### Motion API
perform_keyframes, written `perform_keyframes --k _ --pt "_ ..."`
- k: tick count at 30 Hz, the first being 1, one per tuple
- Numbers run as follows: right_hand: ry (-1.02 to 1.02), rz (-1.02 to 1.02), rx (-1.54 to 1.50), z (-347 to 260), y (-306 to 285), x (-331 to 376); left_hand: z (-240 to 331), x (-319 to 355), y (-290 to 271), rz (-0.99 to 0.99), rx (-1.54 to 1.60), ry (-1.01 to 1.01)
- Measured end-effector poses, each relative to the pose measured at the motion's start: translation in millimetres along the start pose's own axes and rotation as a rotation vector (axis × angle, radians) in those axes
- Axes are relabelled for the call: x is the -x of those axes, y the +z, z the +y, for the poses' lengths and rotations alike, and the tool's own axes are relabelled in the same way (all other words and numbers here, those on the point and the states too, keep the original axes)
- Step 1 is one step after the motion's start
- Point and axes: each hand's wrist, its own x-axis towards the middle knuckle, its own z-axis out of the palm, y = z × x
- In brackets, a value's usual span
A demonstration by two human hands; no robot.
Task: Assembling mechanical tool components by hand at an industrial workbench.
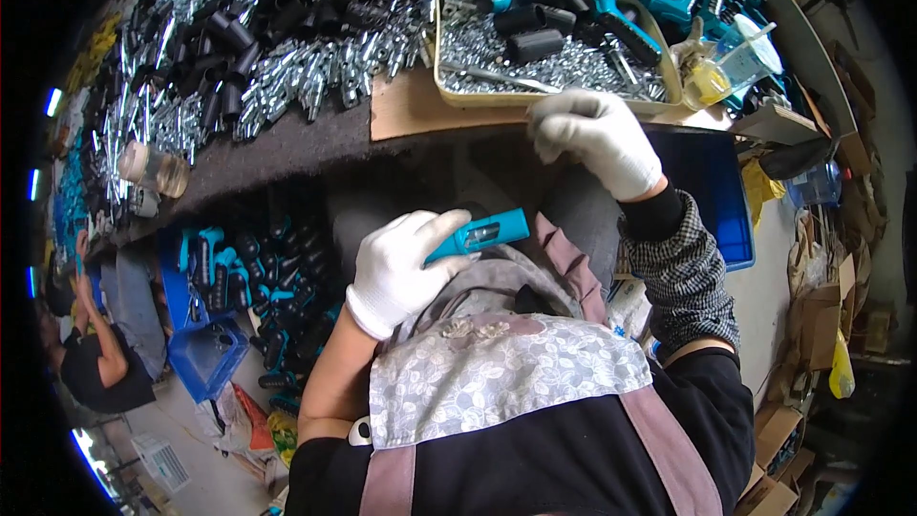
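Head view: left hand (396, 263) gripped a teal casing (504, 226) mid-frame, window exposed, likely for access; right hand (602, 141) curled near the parts tray (478, 98), upper centre-right, contents unclear.

Item: elongated teal part (480, 234), smooth outer face, oblong opening along side showing dark, metallic-looking interior; fine detail too small to confirm. Gripped near left end between thumb and fingers of your gloved left hand (403, 266). Positioned over your lap, right end free, angled slightly toward bench.
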Motion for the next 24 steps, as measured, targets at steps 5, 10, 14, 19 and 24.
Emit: perform_keyframes --k 5,10,14,19,24 --pt "0.188 -0.206 0.186 24.8 45.4 9.8 4.9 -5.1 0.4 -0.002 -0.132 0.061" --pt "0.130 -0.220 0.303 41.4 63.5 19.7 3.8 -1.5 4.1 -0.062 -0.233 0.026" --pt "-0.340 -0.168 0.572 55.0 67.0 32.9 -1.0 0.4 5.1 -0.054 -0.226 0.017" --pt "-0.319 -0.173 0.648 58.5 64.0 41.2 -5.5 -0.1 7.2 -0.090 -0.250 0.039" --pt "-0.253 -0.218 0.792 58.4 64.4 43.1 -4.2 3.9 14.0 -0.121 -0.179 -0.041"
